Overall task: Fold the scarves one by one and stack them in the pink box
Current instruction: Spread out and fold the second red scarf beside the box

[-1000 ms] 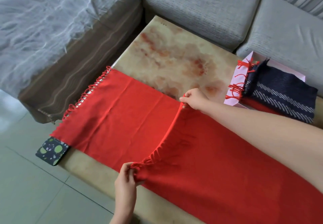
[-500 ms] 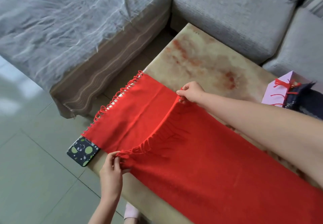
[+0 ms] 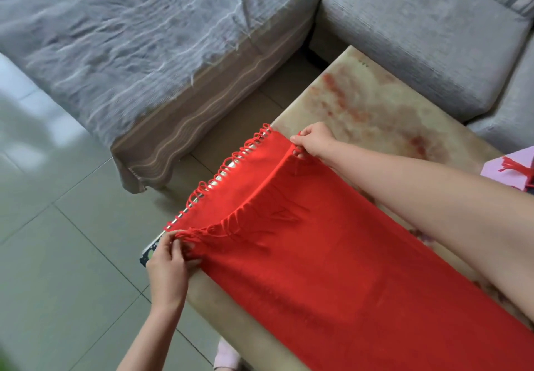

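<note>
Left hand (image 3: 166,266) & right hand (image 3: 313,140) each pinch red scarf (image 3: 332,260) top-layer corners, table (image 3: 375,116).

No text, label, brand, number or sign can be read anywhere in the view. The small dark item (image 3: 148,252) at the near corner of the table (image 3: 375,116) shows only pale dots and greenish blobs, too blurred to tell whether any are letters. The visible corner of the pink box (image 3: 497,172) and the red scarf (image 3: 332,255) show plain colour only.
</note>
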### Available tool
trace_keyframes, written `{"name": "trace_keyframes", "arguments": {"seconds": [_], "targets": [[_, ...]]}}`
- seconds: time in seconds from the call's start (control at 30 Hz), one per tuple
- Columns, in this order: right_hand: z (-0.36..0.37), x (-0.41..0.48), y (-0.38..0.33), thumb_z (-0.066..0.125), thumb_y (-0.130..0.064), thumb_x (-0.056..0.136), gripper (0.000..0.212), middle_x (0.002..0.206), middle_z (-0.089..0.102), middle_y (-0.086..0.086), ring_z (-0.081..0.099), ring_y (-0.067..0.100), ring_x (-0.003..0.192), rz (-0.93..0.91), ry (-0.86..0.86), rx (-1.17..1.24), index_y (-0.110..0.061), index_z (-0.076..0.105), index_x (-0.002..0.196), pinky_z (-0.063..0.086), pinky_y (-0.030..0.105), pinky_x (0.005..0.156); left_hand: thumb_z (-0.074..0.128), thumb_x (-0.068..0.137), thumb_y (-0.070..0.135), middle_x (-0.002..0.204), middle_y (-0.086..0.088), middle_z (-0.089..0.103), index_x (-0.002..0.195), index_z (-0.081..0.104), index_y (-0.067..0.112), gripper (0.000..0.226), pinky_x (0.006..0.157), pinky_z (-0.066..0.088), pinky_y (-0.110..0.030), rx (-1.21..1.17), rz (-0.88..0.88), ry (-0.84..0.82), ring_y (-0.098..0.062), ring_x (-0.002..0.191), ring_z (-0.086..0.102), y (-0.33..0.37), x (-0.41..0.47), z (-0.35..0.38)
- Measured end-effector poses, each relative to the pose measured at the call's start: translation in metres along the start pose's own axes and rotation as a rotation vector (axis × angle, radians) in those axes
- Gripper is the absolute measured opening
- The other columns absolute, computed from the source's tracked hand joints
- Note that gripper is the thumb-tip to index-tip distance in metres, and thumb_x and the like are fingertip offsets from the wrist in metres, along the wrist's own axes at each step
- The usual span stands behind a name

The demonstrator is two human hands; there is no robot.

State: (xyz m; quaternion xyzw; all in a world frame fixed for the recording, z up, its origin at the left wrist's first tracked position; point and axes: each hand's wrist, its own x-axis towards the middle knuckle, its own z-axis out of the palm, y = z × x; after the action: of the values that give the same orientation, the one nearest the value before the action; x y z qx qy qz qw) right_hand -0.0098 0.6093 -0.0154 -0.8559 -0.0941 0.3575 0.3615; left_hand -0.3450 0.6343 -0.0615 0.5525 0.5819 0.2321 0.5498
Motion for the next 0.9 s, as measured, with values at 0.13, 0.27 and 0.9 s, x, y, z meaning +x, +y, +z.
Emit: {"name": "trace_keyframes", "arguments": {"seconds": [0.13, 0.27, 0.9], "targets": [[0.015, 0.011, -0.012, 0.063, -0.004, 0.088, 0.025, 0.057, 0.053, 0.010, 0.059, 0.019, 0.055, -0.002, 0.019, 0.028, -0.010, 0.047, 0.070, 0.052, 0.030, 0.051, 0.037, 0.099, 0.002, 0.075, -0.012, 0.058, 0.096, 0.058, 0.007, 0.021, 0.046, 0.053, -0.018, -0.021, -0.009, 0.034, -0.008, 0.048, 0.062, 0.002, 0.015, -0.004], [0.025, 0.019, -0.021, 0.063, -0.001, 0.087, 0.027, 0.056, 0.051, 0.011, 0.056, 0.019, 0.052, 0.006, 0.049, 0.064, -0.009, 0.046, 0.068, 0.050, 0.029, 0.049, 0.037, 0.099, 0.003, 0.075, -0.012, 0.060, 0.095, 0.059, 0.008, 0.022, 0.046, 0.051, -0.016, -0.014, 0.003, 0.064, -0.031, 0.061, 0.063, 0.004, 0.028, -0.008], [0.058, 0.063, -0.016, 0.073, -0.016, 0.078, 0.026, 0.084, 0.068, 0.014, 0.063, 0.022, 0.061, 0.088, 0.122, -0.083, 0.000, 0.067, 0.097, 0.044, 0.028, 0.046, 0.035, 0.099, 0.003, 0.076, -0.008, 0.063, 0.095, 0.057, 0.006, 0.022, 0.053, 0.057, -0.022, -0.002, -0.009, 0.095, -0.005, 0.051, 0.062, 0.008, 0.059, -0.016]]}}
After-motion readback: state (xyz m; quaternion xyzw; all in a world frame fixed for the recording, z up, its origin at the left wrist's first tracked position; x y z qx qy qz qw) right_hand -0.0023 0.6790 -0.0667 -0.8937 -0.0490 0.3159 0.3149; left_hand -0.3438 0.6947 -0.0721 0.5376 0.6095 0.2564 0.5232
